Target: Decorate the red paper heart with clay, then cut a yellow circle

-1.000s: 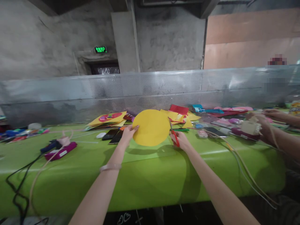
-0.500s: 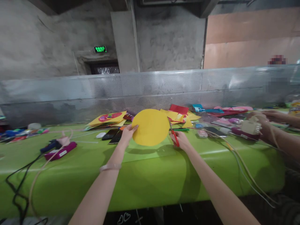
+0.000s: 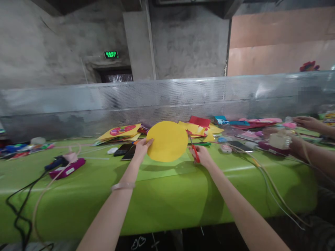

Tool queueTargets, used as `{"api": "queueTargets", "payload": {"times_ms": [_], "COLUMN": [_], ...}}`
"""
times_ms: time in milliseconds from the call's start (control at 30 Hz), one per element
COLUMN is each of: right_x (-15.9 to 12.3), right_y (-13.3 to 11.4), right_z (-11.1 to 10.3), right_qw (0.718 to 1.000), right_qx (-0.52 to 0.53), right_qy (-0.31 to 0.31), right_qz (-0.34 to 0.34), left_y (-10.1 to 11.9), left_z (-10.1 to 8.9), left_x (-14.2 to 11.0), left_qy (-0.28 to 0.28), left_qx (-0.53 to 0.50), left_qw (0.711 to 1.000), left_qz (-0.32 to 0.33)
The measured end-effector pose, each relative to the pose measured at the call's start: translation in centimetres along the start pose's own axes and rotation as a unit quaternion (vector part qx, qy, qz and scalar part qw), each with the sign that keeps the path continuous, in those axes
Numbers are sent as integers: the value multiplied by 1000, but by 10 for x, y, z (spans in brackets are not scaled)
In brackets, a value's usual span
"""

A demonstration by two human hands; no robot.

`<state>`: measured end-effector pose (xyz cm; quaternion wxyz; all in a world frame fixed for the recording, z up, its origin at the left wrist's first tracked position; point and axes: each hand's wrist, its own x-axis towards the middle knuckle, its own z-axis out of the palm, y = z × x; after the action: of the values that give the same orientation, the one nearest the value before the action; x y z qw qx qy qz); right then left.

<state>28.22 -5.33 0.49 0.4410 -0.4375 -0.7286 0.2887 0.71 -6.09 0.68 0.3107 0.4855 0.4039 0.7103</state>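
A round yellow sheet of paper [image 3: 167,142] is held up over the green-covered table [image 3: 167,205]. My left hand [image 3: 142,148] pinches its left edge between thumb and fingers. My right hand [image 3: 202,156] is closed round the red handles of a pair of scissors [image 3: 195,153]. The blades point up and lie at the paper's right edge; I cannot tell whether they touch it. Below the circle, a pale translucent sheet [image 3: 154,173] lies on the table. Dark phones [image 3: 125,150] rest just left of my left hand.
Yellow sheets with a red print [image 3: 123,130] lie behind on the left, yellow and red scraps [image 3: 201,127] behind on the right. Purple power strips [image 3: 68,169] with cables stand at both sides. Another person's hands [image 3: 306,122] work at the right. A perforated metal barrier [image 3: 167,99] runs behind.
The yellow circle and both my hands have barely shifted, and the scissors stay at its right edge. At the right, the other person's hands have moved apart, one now near a pink item.
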Motion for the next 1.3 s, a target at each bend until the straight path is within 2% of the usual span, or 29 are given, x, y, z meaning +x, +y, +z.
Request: {"api": "queueTargets", "payload": {"times_ms": [133, 500, 833, 1300], "right_x": [0, -6, -2, -2], "right_y": [-2, -11, -2, -4], "right_z": [0, -1, 2, 1], "right_qw": [999, 998, 997, 998], "right_qx": [38, 48, 57, 24], "right_qy": [-4, -30, -47, -52], "right_qz": [5, 40, 26, 21], "left_y": [2, 1, 1, -1], "left_z": [1, 1, 0, 0], "left_x": [-1, 0, 0, 0], "left_qy": [6, 12, 16, 8], "left_qx": [9, 30, 54, 51], "left_qw": [1000, 999, 998, 999], "left_qz": [-7, -9, -8, -5]}}
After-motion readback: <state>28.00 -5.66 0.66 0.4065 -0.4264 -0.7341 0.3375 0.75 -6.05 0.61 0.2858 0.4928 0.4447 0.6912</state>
